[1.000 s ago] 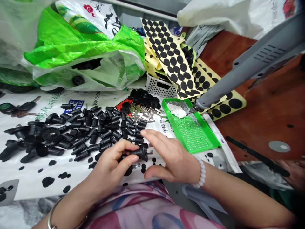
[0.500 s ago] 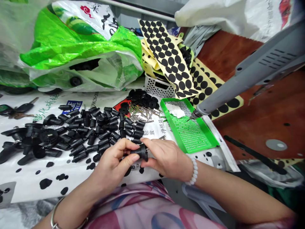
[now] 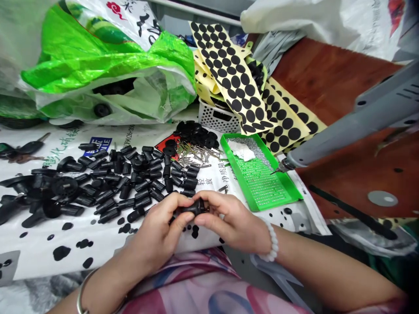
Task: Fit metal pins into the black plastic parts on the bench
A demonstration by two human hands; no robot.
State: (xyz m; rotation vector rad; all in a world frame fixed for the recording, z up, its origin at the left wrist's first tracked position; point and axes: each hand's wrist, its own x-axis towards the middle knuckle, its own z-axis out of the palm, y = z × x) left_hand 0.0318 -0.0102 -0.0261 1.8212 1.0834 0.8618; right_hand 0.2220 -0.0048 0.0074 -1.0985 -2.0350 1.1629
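Note:
Between my two hands, low over the near side of the table, is a small black plastic part (image 3: 196, 206) with a flared round end. My left hand (image 3: 159, 222) pinches its narrower left side between thumb and fingers. The thumb and fingers of my right hand (image 3: 229, 218) close on the flared end, hiding some of it. Just beyond my left hand lies a heap of black cylindrical plastic parts (image 3: 106, 206). Thin metal strips (image 3: 196, 157) and black discs (image 3: 206, 138) are piled behind my hands. A green tray (image 3: 262, 205) with rows of tiny screws sits beyond my right hand.
A grey electric screwdriver (image 3: 340, 139) slants in from the right, its tip over the tray. Behind stand a green plastic bag (image 3: 108, 65), a white perforated basket (image 3: 212, 120) and sheets of black round stickers (image 3: 232, 74). Keys (image 3: 29, 148) lie far left.
My right hand's fingers have shifted around the part's flared end, and the part has turned slightly. The screwdriver has moved right and a little nearer.

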